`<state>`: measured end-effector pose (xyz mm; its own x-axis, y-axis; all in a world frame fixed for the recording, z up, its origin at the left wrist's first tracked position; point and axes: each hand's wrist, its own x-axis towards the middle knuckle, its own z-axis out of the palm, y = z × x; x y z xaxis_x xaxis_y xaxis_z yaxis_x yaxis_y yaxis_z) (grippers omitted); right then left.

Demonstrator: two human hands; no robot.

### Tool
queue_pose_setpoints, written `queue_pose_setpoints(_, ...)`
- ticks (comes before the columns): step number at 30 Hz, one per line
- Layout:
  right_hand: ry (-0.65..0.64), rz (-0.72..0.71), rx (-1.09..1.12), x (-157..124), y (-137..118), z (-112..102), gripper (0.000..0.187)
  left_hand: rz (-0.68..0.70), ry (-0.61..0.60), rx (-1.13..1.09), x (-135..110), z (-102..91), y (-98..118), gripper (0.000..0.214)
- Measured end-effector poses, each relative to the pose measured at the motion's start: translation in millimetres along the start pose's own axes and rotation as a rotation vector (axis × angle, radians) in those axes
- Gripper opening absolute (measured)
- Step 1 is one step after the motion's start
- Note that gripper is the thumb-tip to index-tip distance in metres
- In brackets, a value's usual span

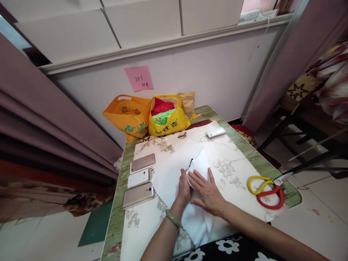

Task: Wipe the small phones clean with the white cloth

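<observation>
- Left hand (185,186): fingers curled, clamped on a fold of white cloth (170,175); a green bangle (173,219) circles the wrist behind them.
- Right hand (205,192): palm down, fingers extended and slightly apart, pressing on the cloth just beside the left fingers.
- White cloth: under and around both sets of fingers, spread toward the left and the wearer; one edge scalloped.
- Dark-edged object (191,163): pokes out of the cloth just beyond the fingertips; mostly covered, identity cannot be told.
- Surface (112,221): beneath the fingers; green marbled border, pale floral cover.
- Scissors (268,190): well right of the fingers, one yellow handle, one red.
- Left of the fingers, a column running away from the wearer: gold phone (138,195), white phone (138,178), rose-gold phone (143,162).
- White handset (216,132): beyond and right of the fingers.
- Far beyond the fingers: orange bag (130,116); yellow bag (168,127) beside it, red and green contents; brown paper bag (188,102) behind.
- Pink note (139,78): farthest, on the wall, marked "357".
</observation>
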<state>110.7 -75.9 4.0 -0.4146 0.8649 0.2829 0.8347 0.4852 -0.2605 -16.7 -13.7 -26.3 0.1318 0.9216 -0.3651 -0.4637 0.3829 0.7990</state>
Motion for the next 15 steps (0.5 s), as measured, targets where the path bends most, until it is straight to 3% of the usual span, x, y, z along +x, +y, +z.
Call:
queue_pose_setpoints(7, 0.011, 0.160, 0.000, 32.0, 31.2, 4.6, 0.065, -0.005, -0.064, 0.031, -4.6, 2.0, 3.9, 0.048)
queue_pose_setpoints(11, 0.040, 0.225, -0.031, 25.1, 30.7, 9.3, 0.068, -0.019, -0.083, 0.043, -4.6, 11.8, 3.3, 0.051)
queue_pose_setpoints(15, 0.069, 0.193, -0.066, 9.2, 16.3, 11.6, 0.074, 0.024, -0.049, 0.042, -3.2, 11.4, 3.8, 0.048)
